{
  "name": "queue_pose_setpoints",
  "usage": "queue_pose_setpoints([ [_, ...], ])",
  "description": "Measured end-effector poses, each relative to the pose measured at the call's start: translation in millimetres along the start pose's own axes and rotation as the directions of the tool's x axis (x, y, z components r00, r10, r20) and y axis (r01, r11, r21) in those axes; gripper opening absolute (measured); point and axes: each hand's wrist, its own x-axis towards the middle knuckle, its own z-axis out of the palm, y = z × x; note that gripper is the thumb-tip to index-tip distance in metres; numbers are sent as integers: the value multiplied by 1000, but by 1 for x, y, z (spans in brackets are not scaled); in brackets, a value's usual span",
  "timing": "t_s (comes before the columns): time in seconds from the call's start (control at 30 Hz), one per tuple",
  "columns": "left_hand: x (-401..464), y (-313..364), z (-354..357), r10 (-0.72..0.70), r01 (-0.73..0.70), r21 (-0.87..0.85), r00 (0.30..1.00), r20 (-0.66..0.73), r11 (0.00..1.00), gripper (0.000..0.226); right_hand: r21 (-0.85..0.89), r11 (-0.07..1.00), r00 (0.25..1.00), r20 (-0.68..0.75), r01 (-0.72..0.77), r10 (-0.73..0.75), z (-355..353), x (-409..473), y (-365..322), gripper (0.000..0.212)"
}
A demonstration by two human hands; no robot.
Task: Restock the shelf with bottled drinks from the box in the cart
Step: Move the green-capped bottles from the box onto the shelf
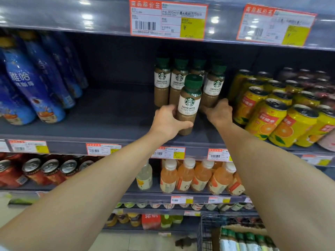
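Note:
My left hand [169, 121] grips a green-capped caffe latte bottle [189, 104] low on its body, standing it on the grey shelf [112, 124] in front of several matching bottles [162, 82]. My right hand [218, 111] reaches just right of it, fingers curled round the base of another latte bottle [213, 86]. At the bottom right, the wire cart [206, 230] holds a cardboard box [244, 228] with several green-capped bottles [244, 240] in it.
Blue bottles [36, 86] stand at the shelf's left end, yellow orange-drink cans [272, 113] on the right. A wide bare stretch of shelf lies between the blue bottles and the lattes. Peach-coloured bottles [184, 176] and red cans [36, 171] fill the shelf below. Price tags [167, 19] hang overhead.

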Motion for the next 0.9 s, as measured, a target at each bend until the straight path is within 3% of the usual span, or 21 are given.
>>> queue_pose_setpoints([
  [0.17, 0, 1, 2, 15, -15, 7, 1000, -5, 1000, 47, -49, 999, 990, 138, -16, 22, -2, -13, -3, 80],
  [0.37, 7, 7, 8, 5, -5, -13, 1000, -5, 1000, 48, -280, 946, 948, 309, 164, -73, -19, -36, 17, 79],
  [0.53, 16, 12, 14, -19, 19, -54, 1000, 8, 998, 46, -377, 870, 876, 468, 318, -117, -35, -60, 37, 110],
  [0.73, 29, 15, 25, -58, 57, -98, 998, -2, 994, 46, -515, 722, 860, 460, 462, -222, -32, -75, 38, 103],
  [0.9, 37, 15, 31, -55, 52, -103, 998, -19, 993, 46, -543, 688, 855, 465, 481, -230, -28, -72, 42, 111],
])
